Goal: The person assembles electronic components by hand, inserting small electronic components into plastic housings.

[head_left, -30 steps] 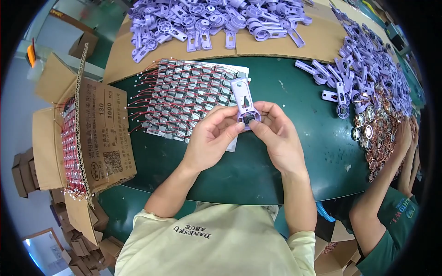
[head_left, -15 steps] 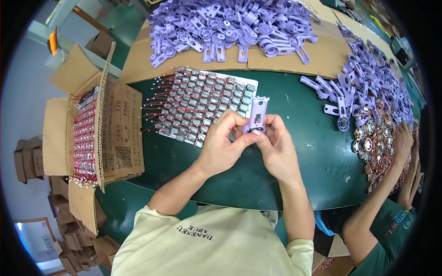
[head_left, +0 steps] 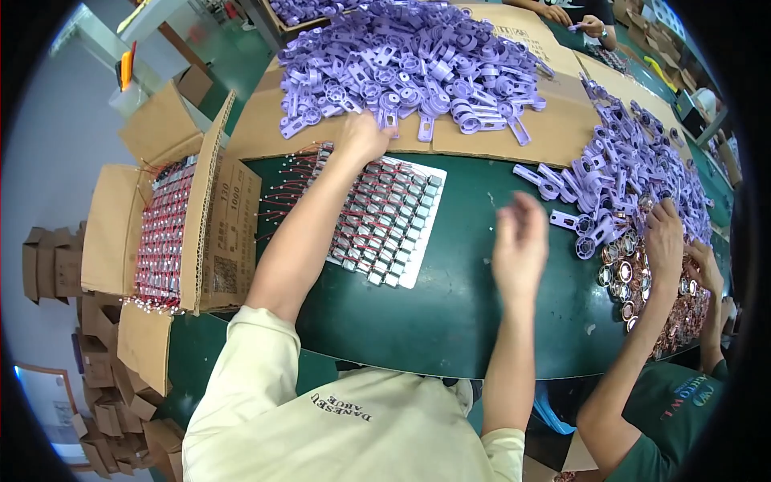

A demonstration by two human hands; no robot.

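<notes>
pale yellow short-sleeved shirt [head_left: 345,442]

Bright light faintly glosses the table [head_left: 418,333] (the right hand [head_left: 520,245] is blurred), edges bending toward black.

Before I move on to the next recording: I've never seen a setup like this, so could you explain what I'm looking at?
There is no machine here: a person works bare-handed, filmed by the left of two fisheye cameras worn on the head, so straight edges bend near the rim. The left hand is at the near edge of a heap of purple parts; whether it holds one is unclear. The right hand, blurred, is over the green table, with nothing visible in it. Under the left forearm lies a white tray of small red-wired metallic parts. A carton stands left.
</notes>
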